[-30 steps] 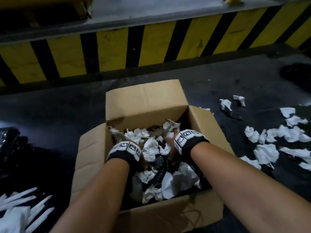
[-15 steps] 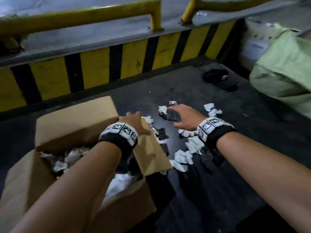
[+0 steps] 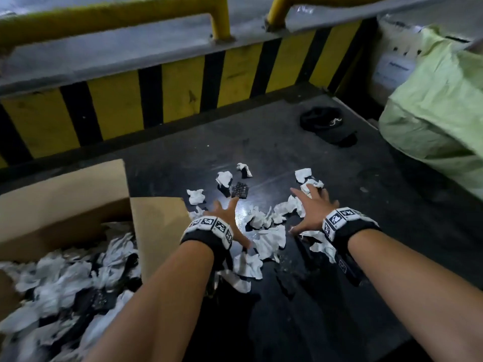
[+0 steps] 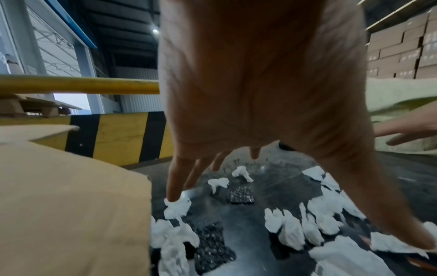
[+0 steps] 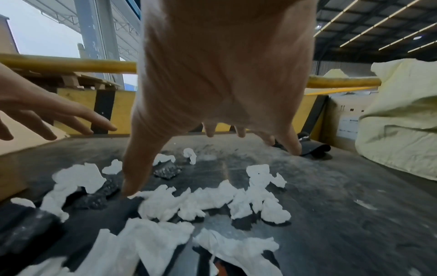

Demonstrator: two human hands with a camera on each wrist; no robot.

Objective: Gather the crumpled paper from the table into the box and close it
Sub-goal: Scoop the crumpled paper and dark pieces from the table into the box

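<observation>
The open cardboard box [image 3: 62,194] stands at the left, its side flap [image 3: 156,226] up, with crumpled white paper [image 3: 65,278] piled inside. More crumpled paper [image 3: 269,239] lies scattered on the dark table to the right of the box, mixed with dark bubbled pieces [image 3: 238,189]. My left hand [image 3: 224,215] hovers low over the pile's left side with its fingers [image 4: 176,184] spread, holding nothing. On the pile's right side, my right hand [image 3: 311,205] is spread too, its thumb [image 5: 137,168] touching paper [image 5: 201,201].
A yellow-and-black striped barrier [image 3: 183,92] with a yellow rail [image 3: 104,19] runs along the table's far side. A large pale green sack [image 3: 439,108] fills the right. A black item [image 3: 324,124] lies at the far right of the table.
Both hands left the inside of the box and moved right to the loose paper on the table. The left hand moved off the box flap and now spreads over the pile.
</observation>
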